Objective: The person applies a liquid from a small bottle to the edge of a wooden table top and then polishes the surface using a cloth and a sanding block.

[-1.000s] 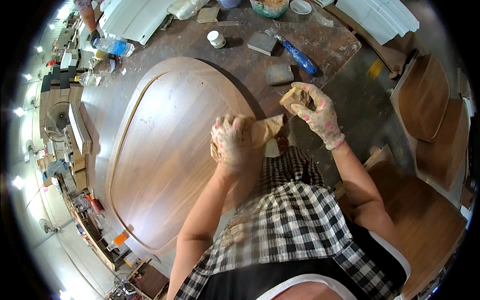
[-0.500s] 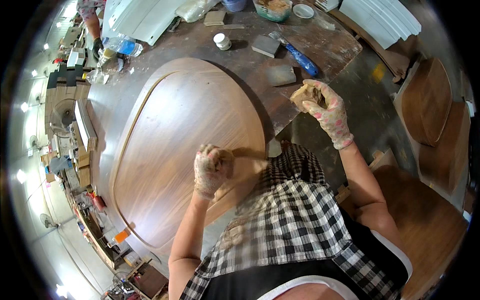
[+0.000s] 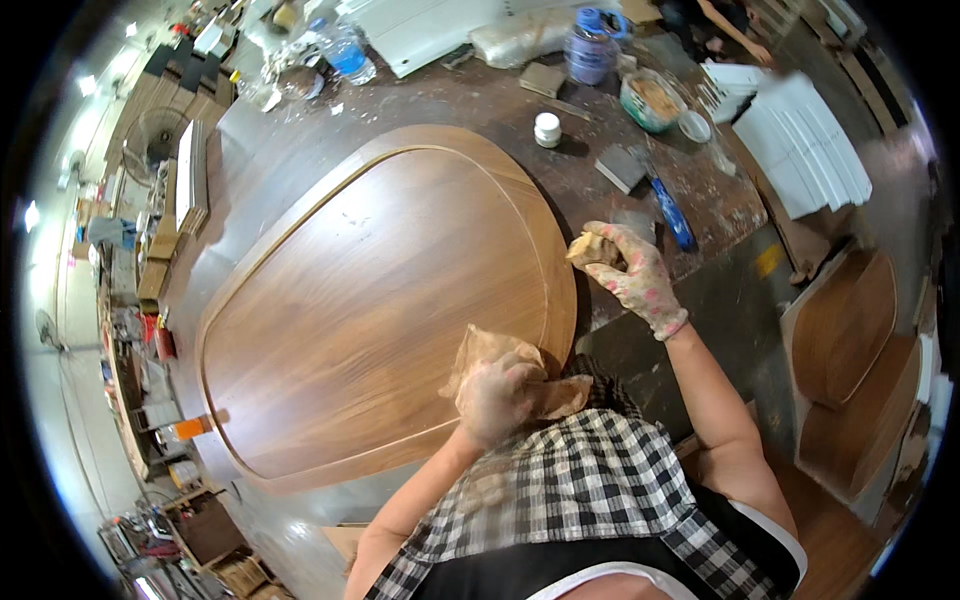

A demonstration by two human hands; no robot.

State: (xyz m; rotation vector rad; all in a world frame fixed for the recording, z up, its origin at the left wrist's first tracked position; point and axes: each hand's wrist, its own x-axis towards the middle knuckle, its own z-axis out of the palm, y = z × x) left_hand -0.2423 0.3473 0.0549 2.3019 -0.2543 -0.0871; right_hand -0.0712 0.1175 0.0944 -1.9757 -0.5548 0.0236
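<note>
A large rounded wooden panel (image 3: 350,300) with a grooved line near its edge lies on the worktable. Over its near right edge is my left hand (image 3: 497,400), gloved, blurred and closed round a thin tan cloth (image 3: 480,355) that spreads out on both sides of it. My right hand (image 3: 645,282), in a pink-spotted white glove, is raised just off the panel's right edge. Between its thumb and fingers it pinches a crumpled tan-brown wad (image 3: 597,250), whose kind I cannot make out. A blue-handled scraper (image 3: 673,215) lies just beyond it.
On the dark table (image 3: 420,105) stand a small white jar (image 3: 547,130), a grey block (image 3: 620,168), a green-rimmed tub (image 3: 652,100) and a blue jug (image 3: 592,50). A water bottle (image 3: 345,52) is far left. More wooden panels (image 3: 845,325) lean at right. Another person's hand (image 3: 758,52) shows far right.
My left hand has moved right to the panel's near edge, and the tan cloth now shows spread around it. My right hand still grips the wad. The whole view has shifted.
</note>
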